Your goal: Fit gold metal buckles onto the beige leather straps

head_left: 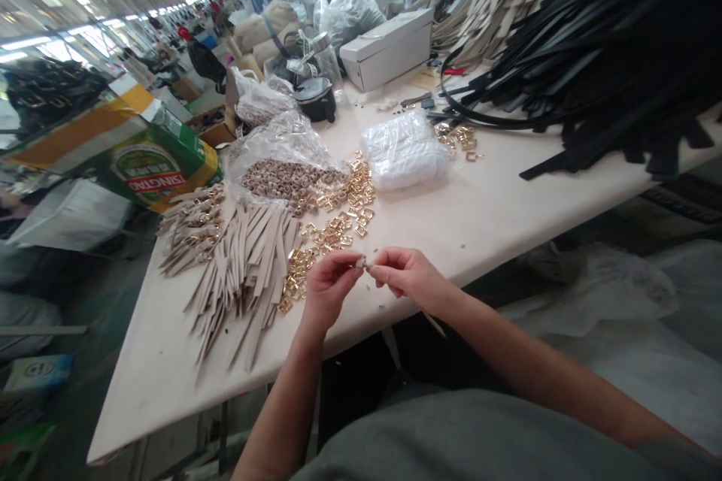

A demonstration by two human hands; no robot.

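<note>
My left hand and my right hand meet over the front edge of the table. Both are closed, fingertips pinching a small beige piece between them. A thin beige strip hangs below my right hand. Left of my left hand lie loose gold buckles and a fan of beige strips. Behind them, an open clear bag holds many small beige loops.
The white table also carries a wrapped white packet, a white box, a black cup and a pile of black straps. A green carton stands at the left edge.
</note>
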